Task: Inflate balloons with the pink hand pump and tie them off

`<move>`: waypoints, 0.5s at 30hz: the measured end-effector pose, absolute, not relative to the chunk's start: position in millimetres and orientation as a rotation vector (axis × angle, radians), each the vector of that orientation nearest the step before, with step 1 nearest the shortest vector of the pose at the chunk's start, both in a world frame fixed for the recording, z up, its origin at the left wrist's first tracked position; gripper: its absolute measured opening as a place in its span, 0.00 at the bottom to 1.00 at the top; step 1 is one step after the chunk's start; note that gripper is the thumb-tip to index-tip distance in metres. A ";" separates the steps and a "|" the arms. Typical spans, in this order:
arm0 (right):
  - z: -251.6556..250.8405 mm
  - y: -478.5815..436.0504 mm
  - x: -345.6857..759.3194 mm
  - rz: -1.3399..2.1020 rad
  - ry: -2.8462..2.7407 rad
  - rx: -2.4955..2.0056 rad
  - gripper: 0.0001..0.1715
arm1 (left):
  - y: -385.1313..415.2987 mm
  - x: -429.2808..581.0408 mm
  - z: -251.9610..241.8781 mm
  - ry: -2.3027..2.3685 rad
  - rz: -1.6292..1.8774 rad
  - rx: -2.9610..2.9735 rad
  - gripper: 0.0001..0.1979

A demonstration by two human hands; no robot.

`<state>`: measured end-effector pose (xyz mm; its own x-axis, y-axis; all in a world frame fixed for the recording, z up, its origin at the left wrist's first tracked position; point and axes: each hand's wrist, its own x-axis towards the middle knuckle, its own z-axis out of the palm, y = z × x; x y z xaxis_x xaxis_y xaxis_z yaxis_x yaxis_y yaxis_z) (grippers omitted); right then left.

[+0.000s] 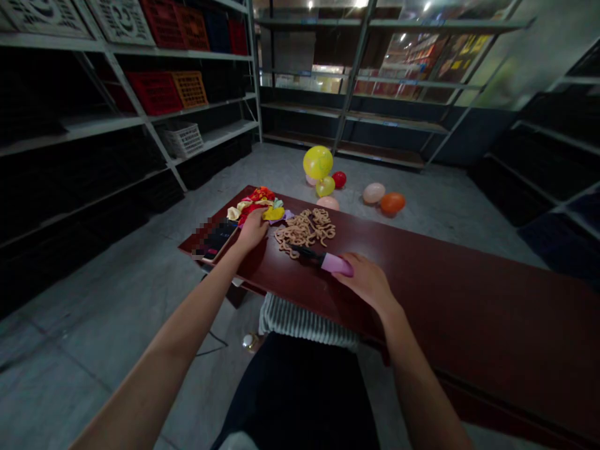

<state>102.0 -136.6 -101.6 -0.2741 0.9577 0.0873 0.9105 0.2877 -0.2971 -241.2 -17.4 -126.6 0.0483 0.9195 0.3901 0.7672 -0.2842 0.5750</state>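
My left hand (252, 230) reaches across the dark red table (445, 281) into a heap of coloured uninflated balloons (257, 205); its fingers curl onto the pile, and what they grip is hidden. My right hand (368, 281) rests on the table with its fingers on the pink handle of a small balloon pump (328, 260), whose black barrel points left. Between the hands lies a tangle of tan long balloons (307, 231).
A dark phone-like slab (215, 240) lies at the table's left end. Inflated balloons, yellow (317, 162), red, pink and orange (392, 202), sit on the concrete floor beyond. Metal shelving with red, orange and white crates (184, 139) lines the walls.
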 end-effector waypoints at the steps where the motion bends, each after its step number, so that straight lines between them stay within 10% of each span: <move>1: -99.7 -137.8 99.7 0.260 -2.313 -1.730 0.25 | -17.0 -239.9 -127.8 1.780 0.992 2.156 0.26; 15: -100.3 -132.1 118.6 0.835 -1.751 -1.631 0.28 | -17.0 -234.8 -109.7 2.083 0.750 2.151 0.12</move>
